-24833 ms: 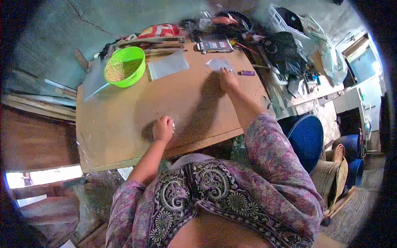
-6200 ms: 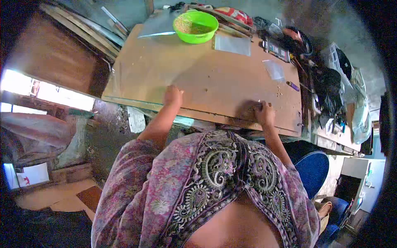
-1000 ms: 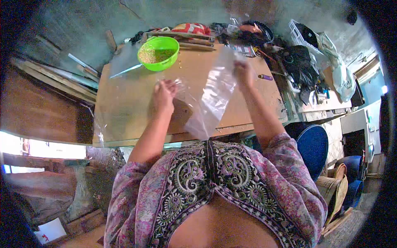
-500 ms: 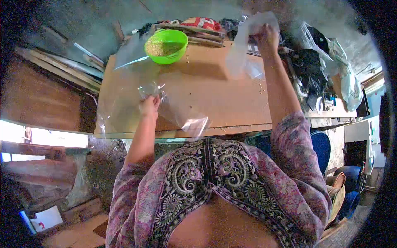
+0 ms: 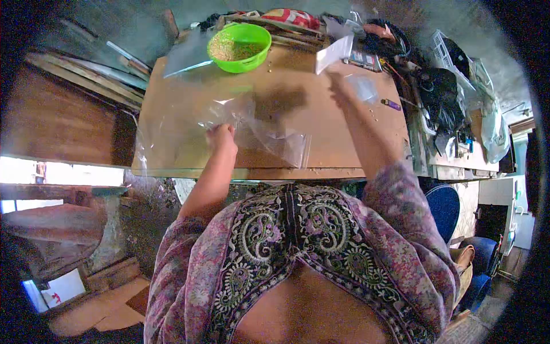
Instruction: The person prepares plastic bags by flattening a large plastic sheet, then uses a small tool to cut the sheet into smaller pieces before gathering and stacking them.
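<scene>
My left hand is closed on a clear plastic bag, which spreads over the table in front of me. My right hand is smeared by motion above the table's right half. Just beyond its fingers is a white, flat, rectangular piece, tilted; I cannot tell whether the hand holds it. At the back left stands a bright green bowl with pale grains inside. To the right of my right hand lie a small clear plastic packet and a purple lighter-like object.
A translucent sheet lies left of the bowl on the brown tabletop. Boards and a red-and-white bundle line the back edge. Black bags and a white rack crowd the right side. Loose grains dot the table.
My right hand has come down and left from the raised translucent plastic, uncovering the packet and purple object. The white piece now shows beyond its fingers. My left hand still grips the bag, shifted slightly right.
</scene>
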`<state>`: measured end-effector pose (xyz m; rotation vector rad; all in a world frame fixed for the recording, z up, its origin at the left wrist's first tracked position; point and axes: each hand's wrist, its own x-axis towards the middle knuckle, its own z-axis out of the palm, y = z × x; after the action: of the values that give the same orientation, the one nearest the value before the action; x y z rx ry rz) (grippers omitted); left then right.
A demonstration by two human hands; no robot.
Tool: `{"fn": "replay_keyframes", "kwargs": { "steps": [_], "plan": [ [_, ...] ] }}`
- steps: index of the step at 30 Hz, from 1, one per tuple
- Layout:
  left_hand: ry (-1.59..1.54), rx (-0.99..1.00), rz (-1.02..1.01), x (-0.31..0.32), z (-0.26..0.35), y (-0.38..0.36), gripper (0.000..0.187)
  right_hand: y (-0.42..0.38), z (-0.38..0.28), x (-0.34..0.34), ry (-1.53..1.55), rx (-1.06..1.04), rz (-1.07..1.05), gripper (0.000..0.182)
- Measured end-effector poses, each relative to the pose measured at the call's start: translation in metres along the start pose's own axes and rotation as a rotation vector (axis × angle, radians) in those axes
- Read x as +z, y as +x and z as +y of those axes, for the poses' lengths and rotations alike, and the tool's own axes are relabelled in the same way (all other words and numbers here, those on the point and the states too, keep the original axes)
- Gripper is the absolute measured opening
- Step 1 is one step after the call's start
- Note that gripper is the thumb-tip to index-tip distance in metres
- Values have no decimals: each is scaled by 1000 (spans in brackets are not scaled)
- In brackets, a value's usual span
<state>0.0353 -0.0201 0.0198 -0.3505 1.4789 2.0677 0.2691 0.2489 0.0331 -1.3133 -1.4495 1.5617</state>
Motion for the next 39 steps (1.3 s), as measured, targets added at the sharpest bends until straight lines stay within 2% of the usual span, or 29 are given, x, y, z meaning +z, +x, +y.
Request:
{"fn": "replay_keyframes", "kwargs": {
  "steps": [1, 2, 3, 5, 7, 9, 11, 12, 13, 14, 16, 17, 18, 19, 21, 23, 24, 26, 27, 28, 29, 31, 32, 34, 35, 36, 37, 38, 39],
  "plan": [
    [38, -20, -23, 1, -2, 5, 28, 12, 53, 7, 13, -248, -215, 41],
    [40, -24, -21, 4, -3, 3, 28, -81, -6, 45, -381, -274, -193, 48],
    [-10, -17, -85, 10, -1, -6, 27, -153, -50, 61, -581, -160, -324, 51],
    [-56, -14, -161, 24, 2, -23, 26, -194, -19, 87, -756, -660, -150, 46],
    [278, 91, -139, 35, 2, -37, 22, -198, -14, 96, -745, -704, -78, 41],
    [210, 154, -127, 45, -5, -50, 19, -195, -14, 94, -733, -750, -3, 36],
    [141, 216, -117, 50, -6, -54, 17, -178, -18, 86, -790, -546, -89, 24],
    [233, 339, -131, 53, -5, -51, 17, -160, 1, 81, -630, -551, -84, 16],
    [322, 461, -141, 56, -5, -46, 17, -153, -7, 72, -633, -551, -76, 16],
    [318, 459, -145, 58, -6, -29, 17, -147, -15, 64, -579, -498, -40, 15],
    [559, 680, -172, 61, -2, -1, 29, -140, -32, 58, -529, -449, -4, 14],
    [556, 678, -174, 62, -2, -5, 29, -137, -38, 59, -313, -270, 15, 14],
    [523, 441, -260, 71, 13, -36, 36, -136, -41, 60, -97, -94, 34, 14],
    [484, 206, -343, 76, 20, -63, 44, -136, -44, 65, -98, -99, 36, 14],
    [752, -44, -557, 76, 5, -95, 50, -134, -46, 79, 548, 59, 145, 12],
    [492, -288, -568, 78, -18, -115, 41, -120, -26, 88, 466, 15, 216, 13],
    [490, -286, -571, 78, -25, -116, 41, -120, -27, 91, 383, -27, 284, 14],
    [490, -99, -603, 74, -36, -114, 32, -125, -26, 94, 384, -28, 321, 15],
    [487, -102, -600, 71, -43, -102, 32, -131, -29, 95, 384, -29, 357, 16],
    [555, -4, -559, 71, -46, -81, 26, -131, -33, 89, 381, -32, 353, 16],
    [623, 94, -516, 71, -41, -63, 21, -128, -36, 76, 263, -96, 350, 17],
    [1004, 577, -505, 68, -1, -51, 25, -129, -40, 53, 148, -154, 345, 18],
    [1008, 577, -505, 66, 11, -45, 25, -131, -42, 41, 97, -117, 308, 18],
    [1183, 759, -634, 66, 27, -41, 28, -130, -34, 30, 45, -80, 275, 19],
    [1180, 758, -637, 67, 31, -45, 28, -125, -22, 28, 216, -25, 268, 19],
    [1111, 483, -796, 67, 36, -52, 28, -123, -15, 26, 387, 30, 260, 19],
    [1029, 205, -940, 66, 39, -56, 28, -120, -8, 25, 388, 30, 263, 19],
    [1033, 201, -941, 61, 38, -54, 28, -119, 0, 25, 437, 63, 310, 18],
    [1175, 136, -1084, 55, 35, -50, 26, -119, 7, 24, 486, 97, 357, 17]
  ]
}}
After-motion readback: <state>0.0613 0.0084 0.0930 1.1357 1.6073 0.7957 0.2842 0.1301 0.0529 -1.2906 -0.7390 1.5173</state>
